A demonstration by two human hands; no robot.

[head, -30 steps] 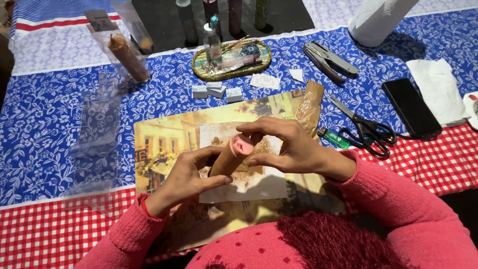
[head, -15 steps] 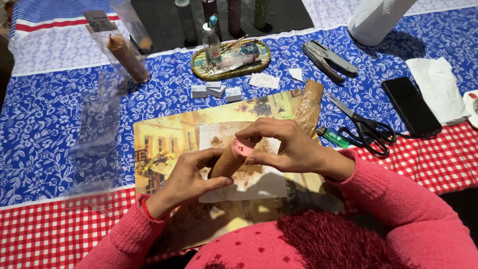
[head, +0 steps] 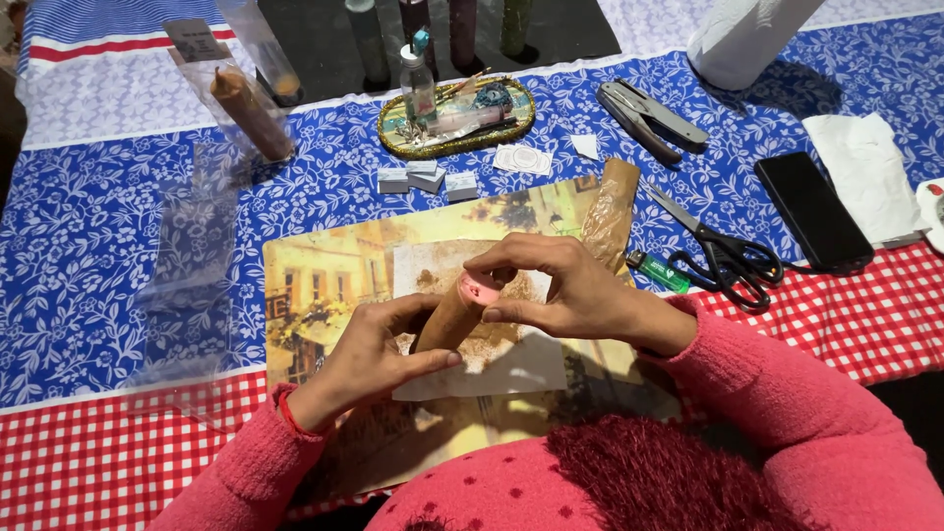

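Gripping a brown, pink-ended cylindrical roll (head: 454, 313), the left hand (head: 369, 359) and right hand (head: 565, 295) close around it. Black-handled scissors (head: 723, 256) lie at three o'clock.

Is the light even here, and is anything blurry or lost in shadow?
Head view: uneven light, bright on the blue cloth, dim at the near edge where the sweater shades the mat. Both hands, left and right, and the roll look sharp; the scissors cast soft shadows.
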